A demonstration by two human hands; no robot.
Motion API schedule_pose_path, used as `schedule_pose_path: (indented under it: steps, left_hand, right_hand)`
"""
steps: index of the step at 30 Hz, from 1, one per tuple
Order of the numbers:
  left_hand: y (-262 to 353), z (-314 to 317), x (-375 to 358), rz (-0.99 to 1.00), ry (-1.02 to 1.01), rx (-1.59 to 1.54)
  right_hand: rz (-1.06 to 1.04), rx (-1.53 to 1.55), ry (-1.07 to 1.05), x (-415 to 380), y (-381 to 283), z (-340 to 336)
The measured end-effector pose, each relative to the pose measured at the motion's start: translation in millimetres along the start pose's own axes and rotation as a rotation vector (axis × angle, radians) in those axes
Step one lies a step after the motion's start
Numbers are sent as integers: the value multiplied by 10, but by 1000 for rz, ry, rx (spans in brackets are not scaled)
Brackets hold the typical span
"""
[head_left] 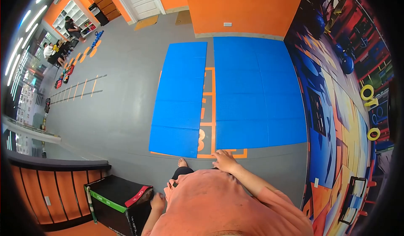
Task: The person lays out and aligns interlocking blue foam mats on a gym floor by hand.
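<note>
— Where are the hands?
— The left hand (158, 201) hangs low, right beside the top corner of the black box (120, 202), near its red strip; whether it touches, I cannot tell. Its fingers look loosely curled, holding nothing I can see.
— And the right?
— The right hand (224, 160) reaches forward over the grey floor (118, 109), just short of the near edge of the blue mats (252, 97). Fingers spread slightly, empty.
— Anything else nearby?
— A bare foot (182, 162) on the floor, left of that hand, close to the mats' orange markings
</note>
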State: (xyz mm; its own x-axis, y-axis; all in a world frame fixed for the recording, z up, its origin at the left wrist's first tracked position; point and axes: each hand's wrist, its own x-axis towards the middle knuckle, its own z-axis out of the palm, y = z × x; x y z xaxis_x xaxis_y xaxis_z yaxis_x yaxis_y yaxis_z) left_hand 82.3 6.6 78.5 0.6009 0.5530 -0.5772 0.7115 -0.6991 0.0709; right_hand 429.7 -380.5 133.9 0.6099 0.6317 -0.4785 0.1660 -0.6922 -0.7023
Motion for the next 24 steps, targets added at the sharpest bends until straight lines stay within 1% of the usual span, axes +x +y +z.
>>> schedule_pose_path:
  steps: [2, 3, 4, 5, 8, 9, 11, 12, 14, 15, 17, 18, 19, 20, 22, 23, 24]
  left_hand:
    - [359, -553, 85, 442, 262, 373]
    - [569, -722, 233, 503, 305, 330]
    - [798, -868, 374, 565, 346, 286]
    - [1033, -1028, 491, 643, 346, 248]
    - [1691, -1414, 846, 844, 306, 212]
    - [1855, -1497, 985, 851, 294, 209]
    - [2106, -1581, 1347, 987, 247, 257]
    - [2148, -1570, 1568, 992, 240, 253]
    - [2317, -1370, 2111, 1073, 252, 256]
    - [2364, -1211, 2418, 1059, 188, 286]
    - [2472, -757, 3089, 1082, 214, 300]
    - [2504, -474, 3431, 1105, 245, 335]
    - [2540, -102, 3829, 1087, 241, 315]
    - [2560, 301, 4244, 1068, 236, 336]
    - [2540, 1046, 4928, 1041, 203, 357]
    - [2550, 1402, 5308, 989, 171, 373]
    - [2522, 1782, 5604, 942, 125, 392]
  right_hand:
    - [104, -242, 217, 76, 1, 69]
    - [114, -240, 215, 147, 37, 116]
    - [146, -301, 322, 243, 100, 186]
    - [178, -362, 427, 317, 137, 234]
    - [216, -348, 470, 489, 133, 238]
    - [230, -349, 465, 545, 123, 239]
    - [300, -315, 521, 737, 150, 200]
    - [308, -317, 519, 877, 212, 214]
    - [310, -315, 573, 1204, 538, 181]
    - [343, -335, 530, 1417, 738, 170]
    - [366, -383, 516, 1941, 1257, 224]
    - [385, -414, 510, 2232, 1600, 321]
    - [427, -453, 445, 2538, 1969, 420]
    - [414, -468, 422, 2864, 2349, 533]
    - [519, -429, 433, 3428, 3121, 942]
    - [599, -322, 396, 3729, 3495, 1162]
    - [605, -322, 375, 3928, 3795, 1453]
